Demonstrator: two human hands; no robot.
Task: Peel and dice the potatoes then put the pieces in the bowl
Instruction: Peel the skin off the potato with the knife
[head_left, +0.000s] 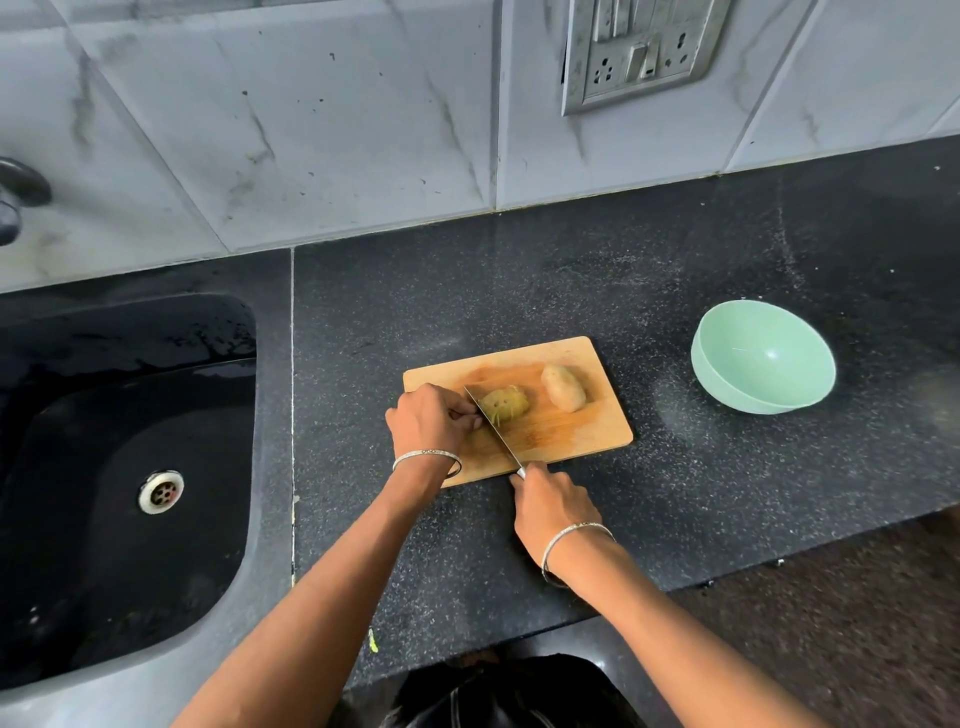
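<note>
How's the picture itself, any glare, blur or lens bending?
Head view: the wide lens bends the counter edge and tilts the wall tiles; light is soft, shadows faint; a glare dot sits inside the bowl, wet sheen in the sink. Same view: the left hand on the part-cut potato and right hand on the knife look sharp; the floor at lower right is smeared.

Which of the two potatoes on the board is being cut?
The yellowish potato on the left: the knife cuts into it and the left hand steadies it. The paler potato lies untouched, nearer the bowl.
</note>
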